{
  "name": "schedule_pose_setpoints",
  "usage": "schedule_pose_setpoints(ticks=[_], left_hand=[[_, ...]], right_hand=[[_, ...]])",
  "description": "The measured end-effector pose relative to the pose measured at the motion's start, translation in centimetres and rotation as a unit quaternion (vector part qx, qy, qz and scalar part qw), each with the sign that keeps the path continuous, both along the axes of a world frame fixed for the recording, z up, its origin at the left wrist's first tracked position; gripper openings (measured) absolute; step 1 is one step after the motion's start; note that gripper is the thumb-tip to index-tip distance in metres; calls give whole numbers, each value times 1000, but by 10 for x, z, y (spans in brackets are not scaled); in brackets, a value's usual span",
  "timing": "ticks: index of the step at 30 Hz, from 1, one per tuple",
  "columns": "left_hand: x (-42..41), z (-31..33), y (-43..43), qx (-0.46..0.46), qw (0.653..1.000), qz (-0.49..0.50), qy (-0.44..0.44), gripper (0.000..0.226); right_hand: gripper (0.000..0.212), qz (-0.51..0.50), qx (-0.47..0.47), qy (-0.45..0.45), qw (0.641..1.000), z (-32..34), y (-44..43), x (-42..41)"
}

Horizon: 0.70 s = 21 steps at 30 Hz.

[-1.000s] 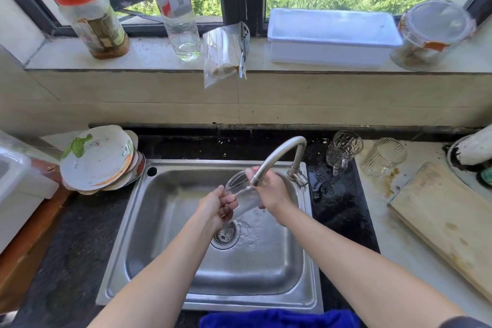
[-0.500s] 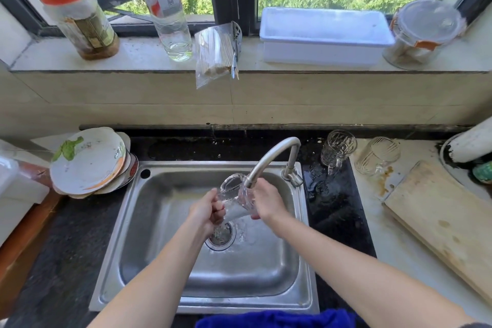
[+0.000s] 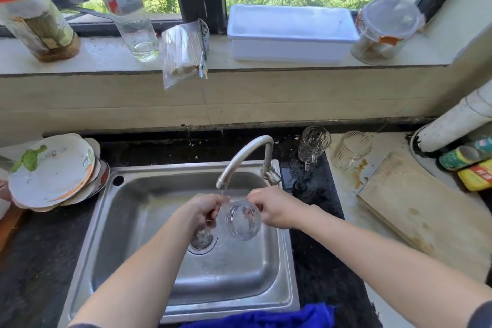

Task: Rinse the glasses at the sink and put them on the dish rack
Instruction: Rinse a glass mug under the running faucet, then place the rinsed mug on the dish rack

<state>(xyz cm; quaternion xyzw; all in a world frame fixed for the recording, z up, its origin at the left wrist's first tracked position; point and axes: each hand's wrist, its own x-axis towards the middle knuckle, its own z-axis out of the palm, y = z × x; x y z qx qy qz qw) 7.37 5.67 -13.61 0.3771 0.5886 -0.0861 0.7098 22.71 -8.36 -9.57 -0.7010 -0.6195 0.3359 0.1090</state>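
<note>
A clear glass (image 3: 242,220) is held over the steel sink (image 3: 138,221), tilted so its mouth faces me, just under the curved tap (image 3: 243,158) from which a thin stream of water runs. My left hand (image 3: 202,209) grips its left side and my right hand (image 3: 275,209) grips its right side. Two more clear glass mugs stand on the counter right of the tap: one (image 3: 312,144) on the dark stone, one (image 3: 351,149) on the pale counter. No dish rack is in view.
A stack of dirty plates (image 3: 53,172) leans at the sink's left. A wooden cutting board (image 3: 420,202) lies at right, with a white pipe (image 3: 458,120) and sponges (image 3: 476,165) behind. Bottles, a jar, a bag and a white tub (image 3: 290,32) line the windowsill. Blue cloth (image 3: 266,317) hangs at the front edge.
The glass has been turned from lying sideways under the spout to mouth facing me, and both hands have dropped lower in the sink. The camera has tilted slightly.
</note>
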Motion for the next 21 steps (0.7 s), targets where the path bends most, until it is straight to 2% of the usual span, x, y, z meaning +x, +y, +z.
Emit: schedule_pose_setpoints(ticks=[3, 6, 8, 10, 15, 21], left_hand=[[21, 5, -10, 13, 999, -34, -8, 13], [42, 15, -30, 18, 995, -91, -39, 24], [61, 26, -49, 78, 991, -103, -42, 28], [85, 37, -71, 162, 978, -122, -52, 25], [146, 70, -112, 297, 918, -247, -90, 28], [197, 109, -151, 370, 818, -424, -118, 24]], right_hand=[[21, -25, 20, 12, 999, -3, -31, 3], [38, -143, 39, 86, 985, -2, -63, 15], [35, -242, 39, 131, 961, 3, -81, 30], [28, -331, 39, 140, 933, 6, -100, 49], [32, -485, 52, 126, 864, 29, -148, 93], [33, -595, 70, 88, 796, 56, -209, 100]])
